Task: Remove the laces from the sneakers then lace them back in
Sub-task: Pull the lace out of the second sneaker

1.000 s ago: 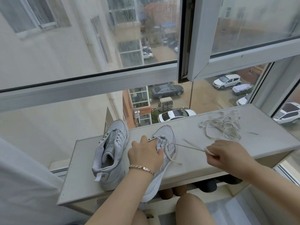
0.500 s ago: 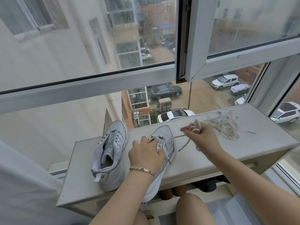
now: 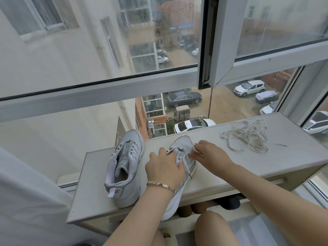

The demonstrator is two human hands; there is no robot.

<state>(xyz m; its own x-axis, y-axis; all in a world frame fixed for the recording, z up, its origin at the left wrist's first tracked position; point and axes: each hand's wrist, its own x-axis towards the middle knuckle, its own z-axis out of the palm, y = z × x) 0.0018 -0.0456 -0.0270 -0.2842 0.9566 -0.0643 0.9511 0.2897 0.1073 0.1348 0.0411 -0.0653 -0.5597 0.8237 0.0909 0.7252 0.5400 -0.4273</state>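
**Both hands on the right sneaker, lace pinched near the toe**

The right sneaker (image 3: 181, 145) lies on the table (image 3: 248, 167) with its toe towards the window (image 3: 113, 89). Its heel reaches past the near edge of the table, above the person's lap. The left hand (image 3: 163, 167) grips this sneaker from above around the tongue and throat, fingers curled over it and thumb raised beside an eyelet. A bracelet (image 3: 160, 185) sits on that wrist.

The right hand (image 3: 211, 155) comes in from the right and pinches the lace (image 3: 187, 166) in its fingertips against the sneaker's right side, close to the toe-end eyelets. A small bunch of white lace shows at those fingertips. One free end of the lace trails down over the side of the sneaker and rests on the table.

The left sneaker (image 3: 126, 167) stands upright just beside the left hand, toe towards the window and heel tab towards the person. A loose lace (image 3: 248, 137) lies in a tangled heap well apart, on the right part of the table. Through the glass, parked cars (image 3: 183, 98) stand in a wet yard far below.
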